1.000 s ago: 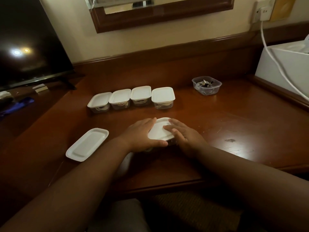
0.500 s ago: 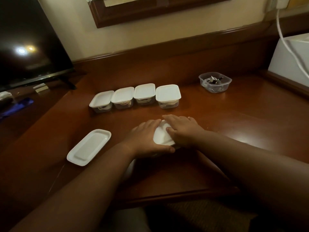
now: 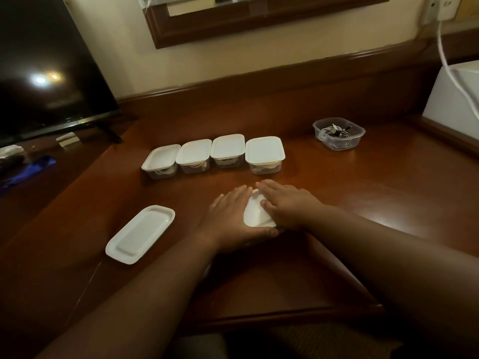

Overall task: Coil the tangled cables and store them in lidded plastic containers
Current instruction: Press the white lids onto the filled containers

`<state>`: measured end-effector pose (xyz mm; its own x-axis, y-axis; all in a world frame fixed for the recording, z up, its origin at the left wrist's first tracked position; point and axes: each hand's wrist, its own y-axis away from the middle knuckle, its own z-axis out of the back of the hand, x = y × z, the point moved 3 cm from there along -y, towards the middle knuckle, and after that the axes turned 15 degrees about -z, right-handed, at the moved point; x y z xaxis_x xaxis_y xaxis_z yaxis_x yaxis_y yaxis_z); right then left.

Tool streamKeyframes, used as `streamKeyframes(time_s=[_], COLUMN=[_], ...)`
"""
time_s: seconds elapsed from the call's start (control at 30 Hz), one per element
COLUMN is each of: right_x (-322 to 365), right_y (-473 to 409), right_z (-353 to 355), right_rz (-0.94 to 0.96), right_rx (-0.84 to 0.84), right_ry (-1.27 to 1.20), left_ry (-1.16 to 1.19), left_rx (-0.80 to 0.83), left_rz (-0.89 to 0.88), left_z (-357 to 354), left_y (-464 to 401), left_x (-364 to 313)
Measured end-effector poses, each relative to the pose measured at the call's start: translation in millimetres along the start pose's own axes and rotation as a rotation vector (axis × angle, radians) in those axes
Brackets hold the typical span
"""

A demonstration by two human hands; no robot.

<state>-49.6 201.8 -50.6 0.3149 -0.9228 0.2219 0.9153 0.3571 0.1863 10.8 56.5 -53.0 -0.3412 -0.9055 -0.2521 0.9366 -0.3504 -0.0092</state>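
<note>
A small plastic container with a white lid (image 3: pixel 256 216) sits on the wooden desk (image 3: pixel 363 193) near its front edge. My left hand (image 3: pixel 233 216) lies flat over the lid's left side, with its thumb along the near edge. My right hand (image 3: pixel 287 206) presses flat on the lid's right side with straight fingers. Most of the container is hidden under my hands. Behind them stands a row of several lidded containers (image 3: pixel 264 154) holding coiled cables. An open clear container (image 3: pixel 338 133) with tangled cables sits at the back right.
A loose white lid (image 3: pixel 140 234) lies on the desk to the left. A dark TV screen (image 3: pixel 46 73) stands at the far left. A white appliance (image 3: pixel 456 99) with a white cord (image 3: pixel 443 53) is at the right edge.
My right hand has slid further over the lid, covering more of it. The left hand stays on the lid's left side. The view has shifted slightly.
</note>
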Motion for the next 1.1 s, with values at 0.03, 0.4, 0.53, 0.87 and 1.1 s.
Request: streamKeyframes(time_s=[0.03,0.4,0.53,0.87,1.1], right_x=[-2.8,-123.3,-158.3,-203.8,-207.1], right_y=[-1.5,-36.2,-52.9,-97.9,-122.7], right_z=[0.6,26.4,36.5,39.0,39.6], right_rz=[-0.009,-0.403,-0.399,-0.339,-0.264], right_rx=[0.004,-0.236,-0.409,-0.488,-0.491], right_ry=[-0.016,-0.403,-0.490,0.050,0.110], left_ry=[0.000,-0.022,-0.081,-0.360,-0.338], left_rx=[-0.021,-0.031,-0.086,-0.120,-0.146], left_rz=[-0.014,-0.468,-0.411,-0.289,-0.233], left_z=[-1.3,-9.3,-1.3,7.1,3.5], left_y=[-1.4,-44.7,-96.1,-206.6,-235.8], left_x=[-0.6,-36.4,-49.3,-44.4,-29.2])
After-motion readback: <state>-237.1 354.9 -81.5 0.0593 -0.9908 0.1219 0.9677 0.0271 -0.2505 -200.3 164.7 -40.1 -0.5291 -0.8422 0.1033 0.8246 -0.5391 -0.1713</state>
